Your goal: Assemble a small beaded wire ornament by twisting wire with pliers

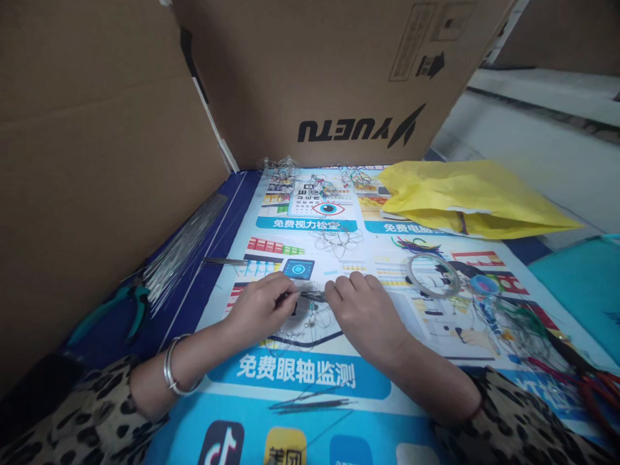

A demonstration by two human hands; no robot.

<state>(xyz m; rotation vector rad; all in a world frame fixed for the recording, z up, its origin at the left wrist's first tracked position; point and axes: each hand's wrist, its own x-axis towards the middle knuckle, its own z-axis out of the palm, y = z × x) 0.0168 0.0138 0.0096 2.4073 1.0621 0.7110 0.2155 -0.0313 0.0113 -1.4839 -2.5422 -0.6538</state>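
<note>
My left hand (pixel 264 303) is closed, thumb and forefinger pinching thin silvery wire (pixel 304 289). Close to it, my right hand (pixel 365 316) is wrapped round a slim dark metal tool (pixel 317 296), whose tip points left at the wire. Most of that tool is hidden by the fingers, so its exact kind does not show. Below the fingertips hangs or lies a looped wire piece with small clear beads (pixel 310 323). Another flower-like wire loop piece (pixel 339 239) lies just beyond my hands.
Cardboard walls (pixel 310 77) stand behind and left. Cut wires (pixel 179 252) and teal-handled pliers (pixel 113 313) lie left; short dark wires (pixel 312 405) lie in front. Rightward are a tape roll (pixel 411 274), tangled wire (pixel 523 329), red-handled scissors (pixel 593 387) and a yellow bag (pixel 465 194).
</note>
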